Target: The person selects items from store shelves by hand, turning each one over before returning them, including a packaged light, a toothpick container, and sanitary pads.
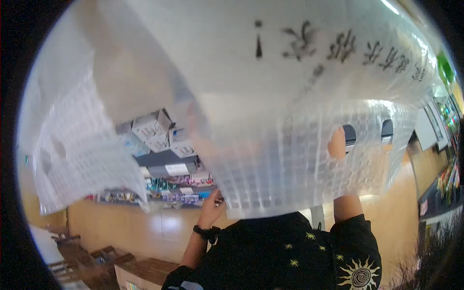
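Note:
A big translucent plastic bag (270,159) fills most of the view, very near the camera. It has a grid-like texture, upside-down dark lettering and cut-out holes along one side. My left hand (211,209), with a black watch on the wrist, is at the bag's lower left edge, its fingers curled in against the plastic. The bag covers most of my right hand (337,143); a patch of skin shows through one hole, and the forearm rises from below. Its fingers are hidden.
Beyond the bag, at left, white boxes (152,126) stand on a dark display shelf (159,159) with small colourful packets below. Brown wooden furniture (104,253) is at lower left. More racks of goods (447,186) line the right side, above a tan floor (401,217).

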`<state>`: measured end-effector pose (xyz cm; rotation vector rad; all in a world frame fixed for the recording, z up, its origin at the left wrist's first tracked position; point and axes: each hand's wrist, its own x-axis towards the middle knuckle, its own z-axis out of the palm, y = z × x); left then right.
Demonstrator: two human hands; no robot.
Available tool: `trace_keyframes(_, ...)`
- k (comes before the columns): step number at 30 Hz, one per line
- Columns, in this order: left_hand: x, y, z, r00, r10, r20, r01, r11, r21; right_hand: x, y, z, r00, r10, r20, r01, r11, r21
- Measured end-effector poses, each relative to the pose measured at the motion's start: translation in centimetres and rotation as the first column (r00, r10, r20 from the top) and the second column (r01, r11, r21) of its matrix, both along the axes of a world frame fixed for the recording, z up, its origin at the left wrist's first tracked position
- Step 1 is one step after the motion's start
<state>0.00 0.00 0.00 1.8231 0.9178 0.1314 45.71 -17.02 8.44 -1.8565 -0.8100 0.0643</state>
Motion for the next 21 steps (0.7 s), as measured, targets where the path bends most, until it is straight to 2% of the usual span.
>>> trace_keyframes(1, 0.0, -1.0, 0.8, 0.997, 0.061, 0.043, -0.062, 0.997, 0.039, -0.2, 0.0, 1.8, 0.909, 0.017, 0.417, 0.000, 0.999, -0.041)
trace_keyframes(3, 0.3, -2.3, 1.9, 0.981, 0.166, 0.101, -0.175, 0.980, 0.091, -0.3, 1.0, 5.8, 0.638, 0.061, 0.768, -0.037, 0.998, -0.048)
trace_keyframes(4, 0.6, -3.0, 2.4, 0.968, 0.199, 0.153, -0.217, 0.969, 0.114, -1.2, 0.9, 7.6, 0.728, 0.115, 0.676, -0.094, 0.993, -0.068)
trace_keyframes(5, 0.9, -3.8, 2.7, 0.953, 0.227, 0.202, -0.257, 0.957, 0.137, 0.8, -2.8, 9.3, 0.725, 0.238, 0.646, -0.126, 0.968, -0.215)
trace_keyframes(6, 7.4, -16.6, -5.7, 0.875, 0.376, 0.304, -0.318, 0.921, -0.224, 2.8, -6.4, 9.7, 0.717, 0.357, 0.599, -0.161, 0.920, -0.357)
trace_keyframes(7, 11.1, -5.0, -7.1, 0.838, 0.325, 0.439, -0.341, 0.939, -0.044, 5.2, 0.6, 8.3, 0.651, 0.216, 0.727, -0.133, 0.976, -0.171)
trace_keyframes(8, 10.3, -0.8, -5.4, 0.840, 0.318, 0.439, -0.369, 0.929, 0.032, 5.3, 3.3, 7.9, 0.640, 0.151, 0.753, -0.122, 0.988, -0.095)
trace_keyframes(10, 8.3, 4.5, -5.3, 0.833, 0.327, 0.446, -0.421, 0.898, 0.130, 5.5, 8.0, 4.9, 0.618, 0.058, 0.784, -0.095, 0.995, 0.002)
trace_keyframes(12, 5.2, 5.0, -6.0, 0.926, 0.326, 0.191, -0.352, 0.927, 0.127, 4.9, 10.8, 3.3, 0.601, 0.006, 0.799, -0.069, 0.997, 0.045)
trace_keyframes(13, 4.0, -1.0, -8.3, 0.915, 0.365, 0.174, -0.384, 0.919, 0.091, 3.8, 7.0, 5.4, 0.781, 0.048, 0.623, -0.200, 0.964, 0.176)
trace_keyframes(15, 1.7, -5.2, -13.1, 0.954, 0.284, 0.096, -0.288, 0.957, 0.032, 2.7, 5.2, 6.7, 0.715, 0.041, 0.698, -0.206, 0.966, 0.154)
trace_keyframes(16, 1.1, -7.3, -14.4, 0.947, 0.309, 0.087, -0.313, 0.949, 0.039, 2.5, 4.4, 7.0, 0.720, 0.058, 0.691, -0.231, 0.960, 0.160)
trace_keyframes(17, 0.4, -9.0, -15.5, 0.940, 0.307, -0.146, -0.297, 0.951, 0.084, 2.3, 4.0, 7.0, 0.757, 0.111, 0.644, -0.295, 0.937, 0.186)
trace_keyframes(18, -0.7, -10.8, -16.9, 0.880, 0.288, -0.379, -0.264, 0.958, 0.114, 1.9, 3.4, 7.0, 0.791, 0.166, 0.589, -0.348, 0.914, 0.209)
trace_keyframes(19, -3.0, -12.7, -19.4, 0.868, 0.288, -0.404, -0.268, 0.958, 0.106, 0.7, 3.0, 7.3, 0.792, 0.159, 0.589, -0.368, 0.895, 0.253)
trace_keyframes(20, -5.7, -21.7, -21.4, 0.874, 0.331, -0.356, -0.323, 0.943, 0.082, 0.4, -2.6, 8.1, 0.800, 0.191, 0.569, -0.393, 0.883, 0.257)
trace_keyframes(21, -8.3, -23.6, -22.8, 0.887, 0.355, -0.295, -0.348, 0.934, 0.077, -0.2, -3.0, 7.8, 0.811, 0.183, 0.556, -0.390, 0.877, 0.279)
